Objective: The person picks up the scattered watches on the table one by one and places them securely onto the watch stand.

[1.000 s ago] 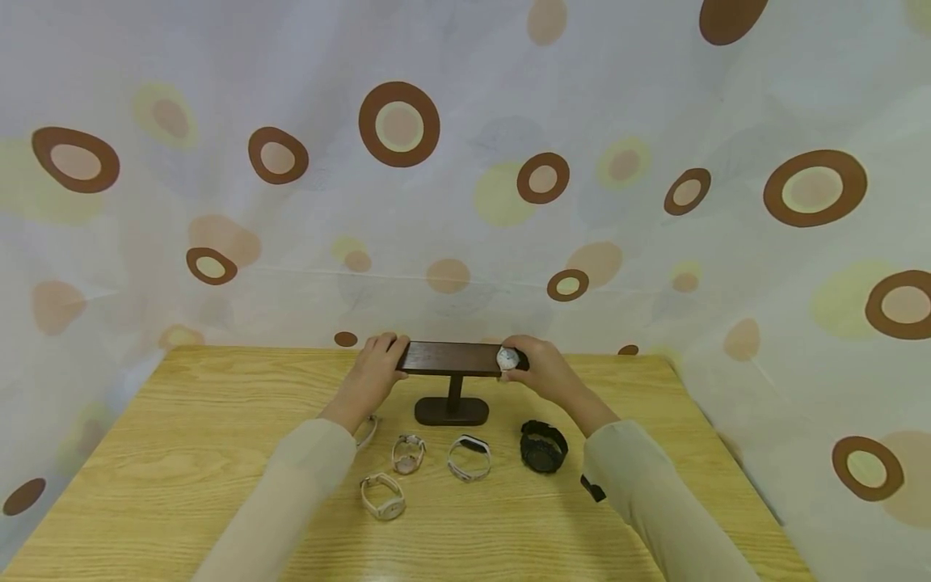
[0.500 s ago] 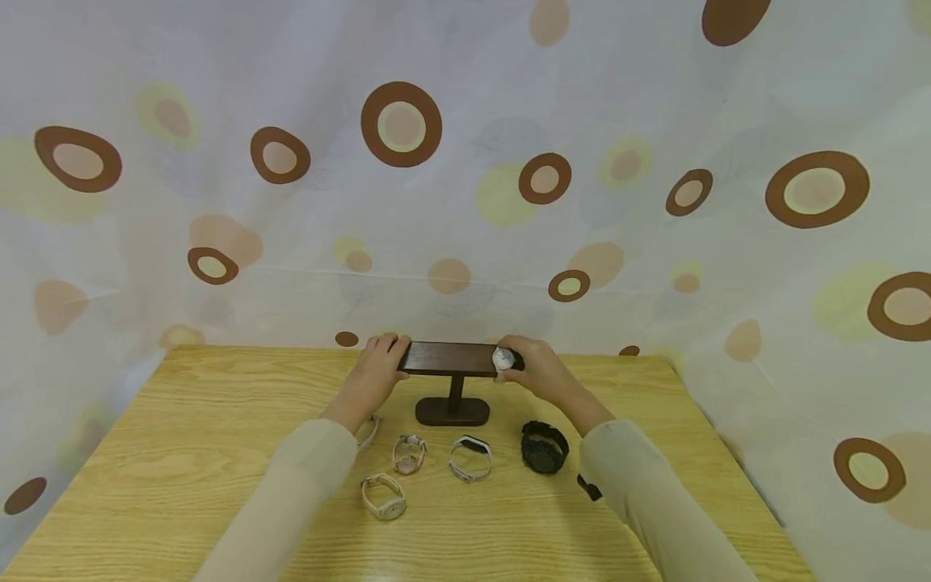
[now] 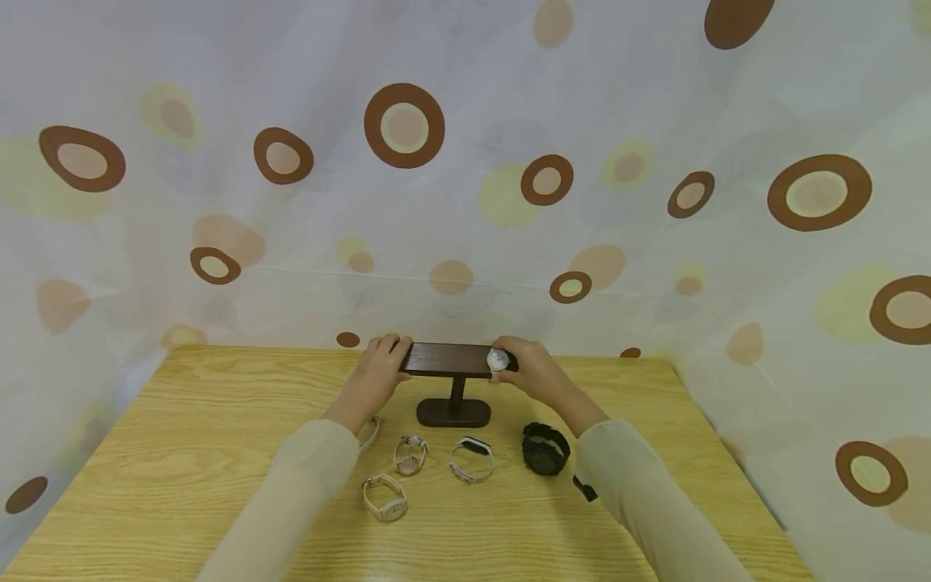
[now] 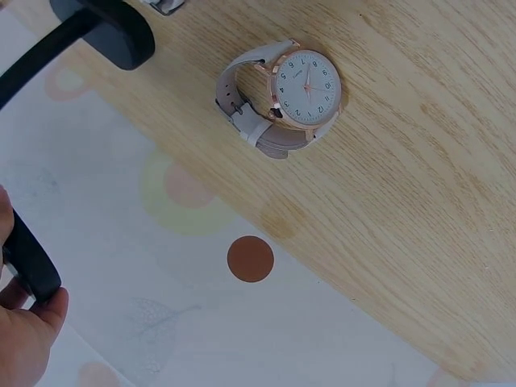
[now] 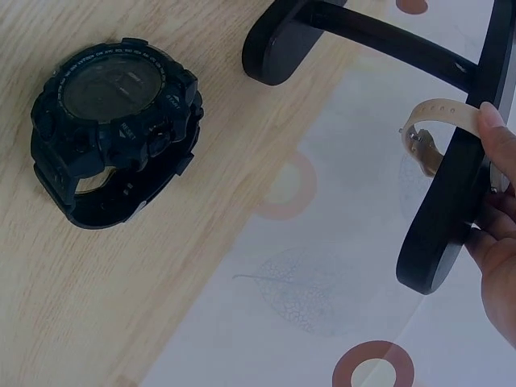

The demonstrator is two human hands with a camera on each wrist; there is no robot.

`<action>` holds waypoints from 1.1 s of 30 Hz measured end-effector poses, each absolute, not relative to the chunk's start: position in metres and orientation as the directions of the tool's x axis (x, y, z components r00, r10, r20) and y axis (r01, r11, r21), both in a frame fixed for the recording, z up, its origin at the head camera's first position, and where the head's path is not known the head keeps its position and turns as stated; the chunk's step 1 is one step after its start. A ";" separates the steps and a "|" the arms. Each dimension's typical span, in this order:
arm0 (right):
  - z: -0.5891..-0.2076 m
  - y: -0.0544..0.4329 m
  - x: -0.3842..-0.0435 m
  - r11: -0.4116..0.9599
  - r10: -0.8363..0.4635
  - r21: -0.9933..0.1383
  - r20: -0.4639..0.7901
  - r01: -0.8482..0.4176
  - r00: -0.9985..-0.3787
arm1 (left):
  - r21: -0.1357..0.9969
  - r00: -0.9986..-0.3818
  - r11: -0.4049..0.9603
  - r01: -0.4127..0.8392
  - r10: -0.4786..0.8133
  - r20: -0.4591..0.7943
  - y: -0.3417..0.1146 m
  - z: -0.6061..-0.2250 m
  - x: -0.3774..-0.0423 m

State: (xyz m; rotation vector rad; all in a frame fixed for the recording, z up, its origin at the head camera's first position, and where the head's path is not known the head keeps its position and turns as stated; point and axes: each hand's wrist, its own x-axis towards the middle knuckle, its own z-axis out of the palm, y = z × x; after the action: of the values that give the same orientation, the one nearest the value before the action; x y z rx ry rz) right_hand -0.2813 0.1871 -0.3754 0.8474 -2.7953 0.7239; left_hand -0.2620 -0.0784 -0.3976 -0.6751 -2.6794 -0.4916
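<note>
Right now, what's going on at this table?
A person's left hand grips one end of the top bar of a dark stand. The right hand grips a white-faced watch looped around that bar near its other end. A black watch, a white wristband and some pale watches lie on the table.

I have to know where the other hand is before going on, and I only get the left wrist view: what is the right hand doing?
Observer: In the head view, the right hand pinches a white-dialled wristwatch near the right end of the bar of the dark display stand.
Operator: How does that watch's strap sit?
Observer: In the right wrist view, the beige strap loops out from the bar's underside, between the post and the bar's end.
Operator: Is any other watch on that side?
Observer: Yes, a black sports watch lies on the table, in front of the stand and to its right.
</note>
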 end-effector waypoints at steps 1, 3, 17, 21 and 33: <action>-0.375 0.186 -0.281 0.726 -0.491 -0.406 0.260 -0.555 -0.832 | 0.244 -0.832 0.829 0.504 0.389 0.397 -0.079 -0.398 -0.262; -0.375 0.184 -0.281 0.723 -0.493 -0.405 0.264 -0.560 -0.829 | 0.243 -0.831 0.829 0.503 0.387 0.399 -0.079 -0.398 -0.262; -0.374 0.176 -0.278 0.729 -0.503 -0.386 0.258 -0.566 -0.825 | 0.241 -0.846 0.841 0.484 0.381 0.372 -0.075 -0.396 -0.260; -0.375 0.173 -0.279 0.725 -0.512 -0.385 0.252 -0.571 -0.821 | 0.237 -0.850 0.847 0.477 0.375 0.370 -0.075 -0.397 -0.260; -0.379 0.163 -0.281 0.725 -0.506 -0.399 0.244 -0.562 -0.827 | 0.223 -0.837 0.845 0.486 0.377 0.396 -0.076 -0.397 -0.260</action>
State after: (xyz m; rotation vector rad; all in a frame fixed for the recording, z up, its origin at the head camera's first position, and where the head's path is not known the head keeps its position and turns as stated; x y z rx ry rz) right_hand -0.2807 0.1631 -0.3787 0.8723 -2.8066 0.7070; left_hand -0.2600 -0.0762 -0.3965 -0.6477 -2.6840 -0.4523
